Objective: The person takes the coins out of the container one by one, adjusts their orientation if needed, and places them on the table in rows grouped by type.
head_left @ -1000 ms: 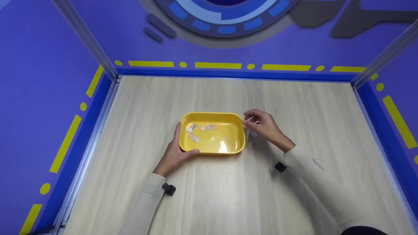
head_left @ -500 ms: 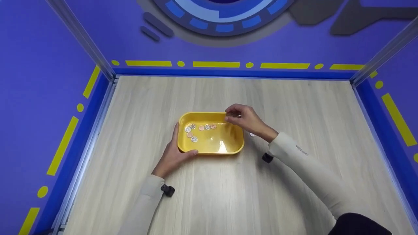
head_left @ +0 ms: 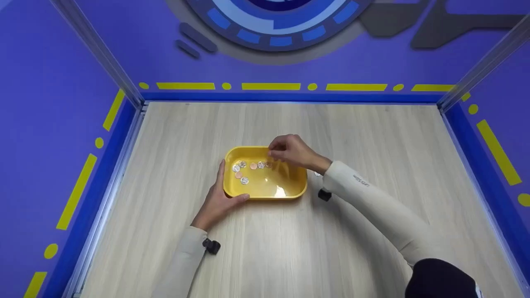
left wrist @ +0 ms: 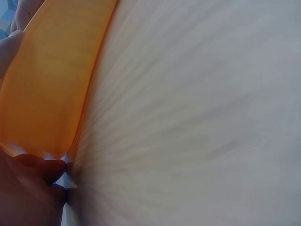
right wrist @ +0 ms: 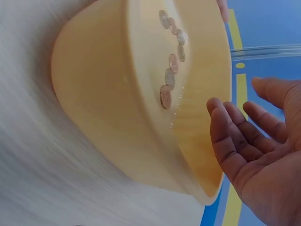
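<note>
Since half a second ago, the right hand (head_left: 292,150) has moved further left over the yellow plastic tray (head_left: 263,189), where seven coins (head_left: 253,166) lie as before. From afar, I see nearest the left hand (head_left: 218,202), which grips the tray's near left corner, thumb on the near side, probably so it does not slide on the wood-grain table (head_left: 256,252). One silver coin (head_left: 317,173) lies beside the tray, partly hidden by the right sleeve (head_left: 356,190). Farther, the right hand hovers, fingers loosely bent, thumb apart; I see no coin between them. Behind stands the purple panel (head_left: 352,70).
</note>
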{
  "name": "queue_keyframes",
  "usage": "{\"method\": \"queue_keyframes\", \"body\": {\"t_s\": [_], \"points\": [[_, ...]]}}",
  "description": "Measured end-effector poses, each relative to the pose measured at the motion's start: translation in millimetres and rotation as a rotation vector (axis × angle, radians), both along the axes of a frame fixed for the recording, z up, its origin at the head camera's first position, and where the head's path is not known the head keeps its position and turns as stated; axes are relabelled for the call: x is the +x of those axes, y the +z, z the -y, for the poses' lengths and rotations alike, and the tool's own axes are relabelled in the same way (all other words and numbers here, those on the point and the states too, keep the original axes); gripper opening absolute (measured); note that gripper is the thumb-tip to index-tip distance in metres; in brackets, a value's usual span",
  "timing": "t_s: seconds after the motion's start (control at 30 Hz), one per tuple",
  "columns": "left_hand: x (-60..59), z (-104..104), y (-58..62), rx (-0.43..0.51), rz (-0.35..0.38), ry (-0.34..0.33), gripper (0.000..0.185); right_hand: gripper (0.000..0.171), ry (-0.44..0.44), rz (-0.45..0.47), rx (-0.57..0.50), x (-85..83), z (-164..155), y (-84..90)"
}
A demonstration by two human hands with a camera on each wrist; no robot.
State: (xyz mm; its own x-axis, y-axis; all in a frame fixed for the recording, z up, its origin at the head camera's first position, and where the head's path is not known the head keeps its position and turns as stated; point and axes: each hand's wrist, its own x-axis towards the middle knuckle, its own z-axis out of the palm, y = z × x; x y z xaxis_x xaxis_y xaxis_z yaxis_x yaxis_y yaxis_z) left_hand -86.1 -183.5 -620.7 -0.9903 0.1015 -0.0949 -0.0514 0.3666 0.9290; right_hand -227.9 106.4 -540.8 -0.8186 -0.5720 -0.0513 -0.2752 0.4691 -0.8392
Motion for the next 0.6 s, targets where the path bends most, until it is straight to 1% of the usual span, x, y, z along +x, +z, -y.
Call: {"method": "queue_keyframes", "body": {"t_s": [0.2,0.4,0.5,0.6], "points": [[1.7,0,-0.8,0.01,0.008,-0.002,0.139,0.022,0.073,0.067,-0.016,-1.9,10,-9.0],[0.1,-2,1.4,0.017,0.01,-0.006,0.137,0.017,0.12,0.15,-0.039,-5.5,17,-8.6],[0.1,-2,1.3,0.019,0.005,-0.007,0.136,0.017,0.135,0.141,-0.009,-6.9,20,-8.3],[-0.3,-1,0.4,0.013,0.003,-0.007,0.136,0.016,0.16,0.1,0.038,-8.8,24,-8.5]]}}
